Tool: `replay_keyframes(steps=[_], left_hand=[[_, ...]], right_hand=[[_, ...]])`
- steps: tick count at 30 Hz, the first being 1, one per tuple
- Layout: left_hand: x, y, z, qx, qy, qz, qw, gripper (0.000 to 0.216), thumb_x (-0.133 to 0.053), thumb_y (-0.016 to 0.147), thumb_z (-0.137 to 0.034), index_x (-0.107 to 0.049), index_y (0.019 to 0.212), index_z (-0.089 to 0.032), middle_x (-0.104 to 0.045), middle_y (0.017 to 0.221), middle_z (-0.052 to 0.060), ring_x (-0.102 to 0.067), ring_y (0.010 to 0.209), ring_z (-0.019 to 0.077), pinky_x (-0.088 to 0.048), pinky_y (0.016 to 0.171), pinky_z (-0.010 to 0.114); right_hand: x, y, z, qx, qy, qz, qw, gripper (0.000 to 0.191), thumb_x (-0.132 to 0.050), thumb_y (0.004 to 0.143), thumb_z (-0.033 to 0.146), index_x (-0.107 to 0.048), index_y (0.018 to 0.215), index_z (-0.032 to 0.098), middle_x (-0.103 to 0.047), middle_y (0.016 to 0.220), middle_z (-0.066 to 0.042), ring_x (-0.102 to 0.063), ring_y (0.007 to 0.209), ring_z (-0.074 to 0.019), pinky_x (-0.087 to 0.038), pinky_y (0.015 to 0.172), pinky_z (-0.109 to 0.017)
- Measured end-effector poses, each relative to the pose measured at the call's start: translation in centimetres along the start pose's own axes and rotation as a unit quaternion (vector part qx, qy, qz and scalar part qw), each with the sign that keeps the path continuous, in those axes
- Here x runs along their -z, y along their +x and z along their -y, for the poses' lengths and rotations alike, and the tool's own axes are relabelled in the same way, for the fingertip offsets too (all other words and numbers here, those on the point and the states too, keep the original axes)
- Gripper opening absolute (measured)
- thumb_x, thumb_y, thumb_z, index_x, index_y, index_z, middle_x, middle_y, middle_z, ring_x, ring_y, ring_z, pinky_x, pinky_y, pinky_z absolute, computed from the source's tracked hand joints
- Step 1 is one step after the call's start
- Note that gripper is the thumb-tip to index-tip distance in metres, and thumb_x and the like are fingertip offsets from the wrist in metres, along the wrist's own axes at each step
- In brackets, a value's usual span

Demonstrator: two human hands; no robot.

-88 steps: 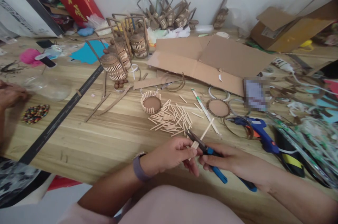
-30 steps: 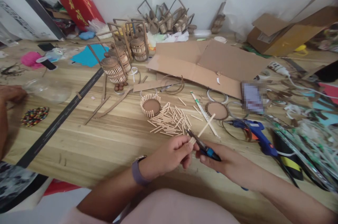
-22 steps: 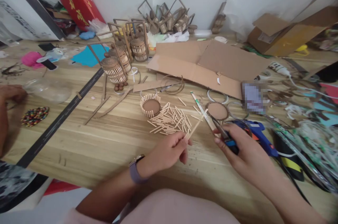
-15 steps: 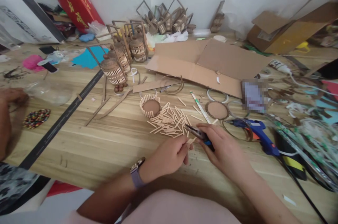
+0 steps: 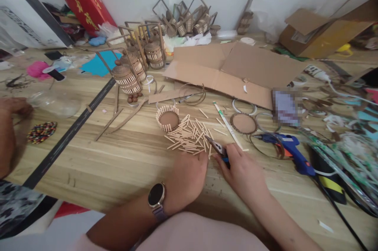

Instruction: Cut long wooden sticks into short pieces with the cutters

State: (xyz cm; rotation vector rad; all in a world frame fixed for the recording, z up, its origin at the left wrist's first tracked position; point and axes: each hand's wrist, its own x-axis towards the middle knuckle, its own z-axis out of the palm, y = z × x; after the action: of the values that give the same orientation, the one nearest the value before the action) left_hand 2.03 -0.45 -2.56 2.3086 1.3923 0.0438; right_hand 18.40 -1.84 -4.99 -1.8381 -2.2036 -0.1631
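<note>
My right hand point(image 5: 243, 170) is closed around long-nose pliers point(image 5: 217, 146) with dark and blue handles; their tip points left over a pile of short pale wooden sticks point(image 5: 189, 134). Back upward, my left hand point(image 5: 189, 176) rests at the pile's near edge, its fingers curled and mostly hidden. What they pinch, if anything, is unclear; a pale stick end shows between the hands. Beyond the pile's left side stands a small round basket base point(image 5: 169, 120) ringed with upright sticks. A brown disc with a beaded-looking rim point(image 5: 243, 123) lies to the right.
A blue glue gun point(image 5: 288, 144) lies right, beside tangled plastic strips point(image 5: 351, 160). Flattened cardboard point(image 5: 218, 73) covers the table's back. Finished lidded baskets point(image 5: 126, 79) stand back left. A co-worker's arm point(image 5: 7, 136) is at the left edge, near a dark strip point(image 5: 71, 134).
My left hand has rolled so its back and watch face up, and its fingers have moved toward the pile. My right hand has shifted slightly, with the pliers still held.
</note>
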Motion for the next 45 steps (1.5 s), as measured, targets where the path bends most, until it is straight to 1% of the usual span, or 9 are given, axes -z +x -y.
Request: replay_keyframes(steps=[4,6,10,13,24,30,35,41,45], left_hand=[[0.1,0.2,0.4,-0.004,-0.072,-0.019,0.997,0.029,-0.031,0.096,-0.023,-0.059,0.090,-0.016,-0.064,0.081,0.014,-0.058,0.076,0.0260,-0.040,0.074,0.037],[0.3,0.6,1.1,-0.026,-0.184,0.003,0.983,0.029,-0.032,0.098,-0.031,-0.055,0.087,-0.018,-0.062,0.076,0.008,-0.057,0.073,0.0218,-0.040,0.071,0.033],[0.4,1.4,2.2,0.005,-0.487,0.087,0.869,0.038,-0.031,0.097,-0.050,-0.049,0.085,-0.019,-0.056,0.060,-0.001,-0.049,0.054,0.0138,-0.039,0.058,0.026],[-0.1,1.7,2.2,0.018,-0.583,0.126,0.802,0.047,-0.040,0.089,-0.064,-0.046,0.082,-0.019,-0.063,0.067,0.002,-0.052,0.052,0.0117,-0.039,0.058,0.026],[-0.2,1.5,1.7,-0.005,-0.591,0.172,0.788,0.062,-0.047,0.076,-0.079,-0.050,0.087,-0.017,-0.064,0.072,0.003,-0.061,0.065,0.0166,-0.044,0.069,0.031],[-0.3,1.4,1.8,-0.020,-0.598,0.203,0.775,0.059,-0.049,0.078,-0.076,-0.049,0.084,-0.017,-0.064,0.070,0.003,-0.061,0.063,0.0154,-0.040,0.066,0.028],[-0.4,1.4,2.0,-0.027,-0.622,0.247,0.743,0.058,-0.055,0.075,-0.074,-0.050,0.079,-0.017,-0.066,0.072,0.004,-0.059,0.062,0.0146,-0.038,0.066,0.028],[-1.2,1.7,2.0,0.030,-0.675,0.175,0.716,0.056,-0.062,0.071,-0.071,-0.055,0.079,-0.016,-0.063,0.068,0.002,-0.060,0.066,0.0167,-0.041,0.068,0.029],[-2.0,2.0,1.9,0.062,-0.725,0.127,0.674,0.055,-0.071,0.066,-0.066,-0.057,0.080,-0.015,-0.062,0.069,0.002,-0.060,0.069,0.0179,-0.041,0.069,0.029]], right_hand=[[0.6,0.6,-0.4,-0.041,0.094,0.018,0.995,0.032,-0.035,0.096,0.040,-0.050,0.074,0.022,-0.062,0.069,-0.006,-0.056,0.055,-0.0190,-0.035,0.051,-0.028],[1.5,1.1,-1.4,-0.055,0.200,0.063,0.976,0.030,-0.040,0.093,0.043,-0.048,0.073,0.023,-0.060,0.065,-0.003,-0.056,0.057,-0.0185,-0.038,0.052,-0.027],[3.7,1.6,-3.0,-0.046,0.323,0.122,0.937,0.022,-0.048,0.089,0.041,-0.053,0.078,0.023,-0.061,0.067,0.000,-0.057,0.062,-0.0172,-0.044,0.058,-0.027],[4.2,1.6,-2.6,-0.014,0.339,0.162,0.927,0.016,-0.049,0.089,0.036,-0.055,0.082,0.023,-0.064,0.070,0.000,-0.059,0.063,-0.0168,-0.046,0.059,-0.026],[2.8,1.2,-0.9,0.007,0.373,0.179,0.911,0.033,-0.042,0.095,0.029,-0.047,0.126,0.023,-0.069,0.119,-0.011,-0.068,0.104,-0.0215,-0.054,0.085,-0.034],[2.4,0.9,-0.8,0.024,0.391,0.191,0.900,0.035,-0.041,0.095,0.027,-0.041,0.130,0.021,-0.067,0.126,-0.012,-0.065,0.114,-0.0206,-0.053,0.093,-0.036],[2.4,1.1,-0.9,0.012,0.409,0.206,0.889,0.032,-0.041,0.096,0.029,-0.046,0.127,0.021,-0.069,0.118,-0.011,-0.068,0.105,-0.0202,-0.054,0.089,-0.035],[1.6,0.9,-0.7,0.027,0.381,0.056,0.922,0.045,-0.061,0.087,0.035,-0.047,0.129,0.026,-0.050,0.140,-0.014,-0.047,0.132,-0.0296,-0.044,0.104,-0.049],[1.1,0.4,0.2,0.018,0.330,0.041,0.943,0.060,-0.072,0.078,0.036,-0.045,0.131,0.027,-0.044,0.138,-0.014,-0.046,0.132,-0.0326,-0.048,0.101,-0.050]])
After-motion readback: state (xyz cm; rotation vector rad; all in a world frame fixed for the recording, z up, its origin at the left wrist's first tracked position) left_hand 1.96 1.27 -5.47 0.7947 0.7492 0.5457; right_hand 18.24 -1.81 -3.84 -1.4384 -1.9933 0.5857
